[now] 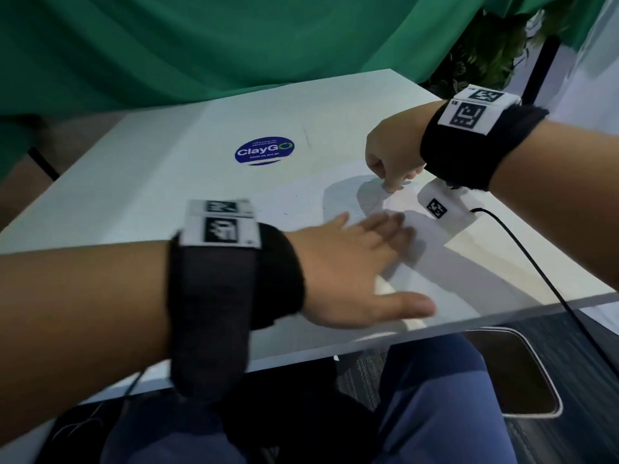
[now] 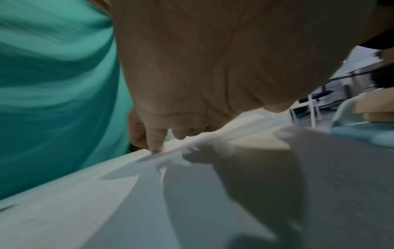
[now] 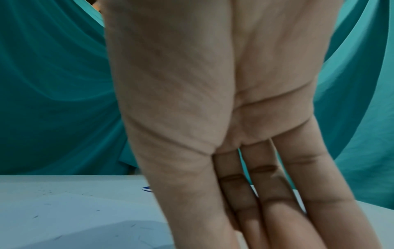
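A thin white sheet (image 1: 445, 279) lies crumpled on the right part of a white table (image 1: 134, 195). My left hand (image 1: 402, 262) rests on the sheet with its fingers spread and straight, near the table's front edge. In the left wrist view the left hand (image 2: 170, 139) touches the sheet (image 2: 255, 185) with its fingertips (image 2: 156, 148). My right hand (image 1: 392, 185) is bent down at the wrist and pinches the sheet's far edge, which is lifted slightly. In the right wrist view the right hand (image 3: 245, 227) points down, thumb against the fingers, with the tips out of frame.
A blue round ClayGo sticker (image 1: 264, 150) sits mid-table. A green curtain (image 1: 234, 45) hangs behind the table. A black cable (image 1: 536, 269) runs from my right wrist over the front right edge. A dark seat with a grey rim (image 1: 512, 373) stands below right, beside my legs.
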Tool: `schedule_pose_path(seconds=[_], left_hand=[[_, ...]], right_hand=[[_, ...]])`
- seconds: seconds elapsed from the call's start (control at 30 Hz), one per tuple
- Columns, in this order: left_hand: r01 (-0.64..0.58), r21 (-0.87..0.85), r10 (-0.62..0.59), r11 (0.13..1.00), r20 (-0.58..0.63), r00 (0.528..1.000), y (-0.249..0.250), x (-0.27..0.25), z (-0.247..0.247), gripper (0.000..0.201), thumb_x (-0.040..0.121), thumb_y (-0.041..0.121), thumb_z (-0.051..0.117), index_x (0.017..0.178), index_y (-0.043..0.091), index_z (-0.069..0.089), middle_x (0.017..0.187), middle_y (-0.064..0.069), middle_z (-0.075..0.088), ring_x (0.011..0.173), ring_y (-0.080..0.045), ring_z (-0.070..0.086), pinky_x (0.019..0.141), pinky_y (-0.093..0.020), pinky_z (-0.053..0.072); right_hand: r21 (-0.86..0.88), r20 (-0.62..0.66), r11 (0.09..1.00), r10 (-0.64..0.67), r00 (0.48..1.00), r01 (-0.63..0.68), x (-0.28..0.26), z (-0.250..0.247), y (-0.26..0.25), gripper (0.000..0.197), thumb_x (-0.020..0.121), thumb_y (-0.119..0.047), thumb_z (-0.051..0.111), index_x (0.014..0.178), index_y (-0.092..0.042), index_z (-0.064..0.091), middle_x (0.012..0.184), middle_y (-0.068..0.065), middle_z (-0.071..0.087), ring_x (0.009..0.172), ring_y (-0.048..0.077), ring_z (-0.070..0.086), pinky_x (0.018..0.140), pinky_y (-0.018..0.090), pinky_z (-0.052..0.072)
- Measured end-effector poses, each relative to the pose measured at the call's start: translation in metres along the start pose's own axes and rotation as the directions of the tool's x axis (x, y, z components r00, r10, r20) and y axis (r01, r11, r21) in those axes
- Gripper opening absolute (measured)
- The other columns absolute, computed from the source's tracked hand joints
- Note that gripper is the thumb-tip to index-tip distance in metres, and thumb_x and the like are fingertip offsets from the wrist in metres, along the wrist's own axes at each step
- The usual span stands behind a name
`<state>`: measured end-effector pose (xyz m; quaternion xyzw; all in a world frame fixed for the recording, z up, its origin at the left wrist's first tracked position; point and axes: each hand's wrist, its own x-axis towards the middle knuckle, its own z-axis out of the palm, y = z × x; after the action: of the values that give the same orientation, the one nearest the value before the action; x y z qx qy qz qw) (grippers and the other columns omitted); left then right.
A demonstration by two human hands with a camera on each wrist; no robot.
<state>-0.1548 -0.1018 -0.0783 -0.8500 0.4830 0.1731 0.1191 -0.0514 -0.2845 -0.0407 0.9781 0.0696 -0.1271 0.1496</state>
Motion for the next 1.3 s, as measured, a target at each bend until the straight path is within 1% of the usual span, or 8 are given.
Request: schedule_pose_path(seconds=[0.13,0.23,0.43,0.67,0.8,1.0,1.17,1.3], left_hand=[[0.022,-0.029,-0.021,0.999,0.045,0.999,0.000,0.000,0.012,0.099,0.090,0.084,0.007,0.163,0.024,-0.024,0.170,0.006,-0.029,0.156,-0.008,-0.024,0.129,-0.046,-0.004],[0.190,-0.044,-0.183,0.981,0.133,0.974,-0.040,-0.035,0.023,0.108,0.078,0.093,-0.007,0.159,0.026,-0.031,0.165,0.009,-0.036,0.152,-0.005,-0.029,0.129,-0.045,-0.005],[0.559,-0.030,-0.537,0.828,0.241,0.808,-0.111,-0.089,0.018,0.130,0.056,0.099,-0.014,0.160,0.023,-0.028,0.168,0.006,-0.033,0.155,-0.008,-0.024,0.128,-0.039,-0.005],[0.218,-0.031,-0.214,0.976,0.086,0.973,-0.055,-0.030,0.001,0.108,0.085,0.089,0.005,0.162,0.018,-0.022,0.170,0.000,-0.028,0.157,-0.012,-0.021,0.129,-0.045,-0.003],[0.061,-0.036,-0.061,0.997,0.014,0.998,-0.024,0.008,-0.008,0.101,0.092,0.085,0.010,0.164,0.021,-0.019,0.172,0.000,-0.024,0.158,-0.012,-0.018,0.129,-0.049,-0.002],[0.221,-0.047,-0.212,0.974,0.158,0.964,-0.059,-0.026,0.016,0.107,0.080,0.091,0.000,0.160,0.025,-0.029,0.166,0.009,-0.035,0.153,-0.005,-0.028,0.129,-0.045,-0.004],[0.551,-0.049,-0.514,0.833,0.296,0.805,-0.113,-0.082,0.012,0.138,0.049,0.103,-0.013,0.160,0.022,-0.028,0.167,0.006,-0.035,0.154,-0.008,-0.025,0.128,-0.037,-0.005],[0.468,-0.074,-0.452,0.880,0.168,0.876,-0.099,-0.072,-0.009,0.130,0.057,0.099,-0.010,0.161,0.023,-0.025,0.167,0.007,-0.034,0.155,-0.006,-0.024,0.128,-0.035,-0.004]], right_hand=[[0.035,0.015,0.999,0.013,1.000,-0.013,0.001,0.001,0.004,0.012,0.084,-0.019,0.077,0.079,-0.009,0.075,0.058,-0.003,0.065,0.051,0.012,0.055,0.056,0.025,0.043],[0.056,-0.007,0.998,0.012,1.000,-0.011,0.004,0.006,0.008,0.016,0.084,-0.022,0.078,0.081,-0.007,0.077,0.060,-0.003,0.067,0.052,0.012,0.057,0.058,0.026,0.044],[0.093,-0.003,0.996,-0.012,1.000,0.012,0.008,0.006,0.012,0.018,0.084,-0.023,0.079,0.076,-0.009,0.073,0.059,-0.001,0.069,0.054,0.016,0.058,0.057,0.025,0.044],[0.039,0.014,0.999,-0.003,1.000,0.003,0.010,0.003,0.007,0.016,0.084,-0.021,0.079,0.080,-0.007,0.074,0.060,0.000,0.069,0.052,0.014,0.057,0.056,0.025,0.043],[0.017,0.026,1.000,-0.004,1.000,0.004,0.007,0.000,0.004,0.015,0.085,-0.022,0.077,0.084,-0.007,0.075,0.064,-0.001,0.070,0.055,0.013,0.057,0.056,0.025,0.042],[0.028,-0.014,0.999,-0.019,1.000,0.019,0.003,0.003,0.007,0.017,0.086,-0.023,0.077,0.084,-0.006,0.077,0.065,-0.002,0.068,0.057,0.014,0.056,0.054,0.025,0.040],[0.012,-0.011,0.999,-0.032,0.999,0.033,0.002,0.001,0.006,0.015,0.087,-0.021,0.077,0.079,-0.011,0.070,0.063,-0.004,0.062,0.058,0.014,0.052,0.054,0.024,0.039],[-0.026,0.010,0.999,-0.021,1.000,0.022,0.002,-0.003,0.000,0.025,0.089,-0.019,0.076,0.070,-0.016,0.060,0.062,-0.005,0.056,0.057,0.013,0.048,0.054,0.024,0.038]])
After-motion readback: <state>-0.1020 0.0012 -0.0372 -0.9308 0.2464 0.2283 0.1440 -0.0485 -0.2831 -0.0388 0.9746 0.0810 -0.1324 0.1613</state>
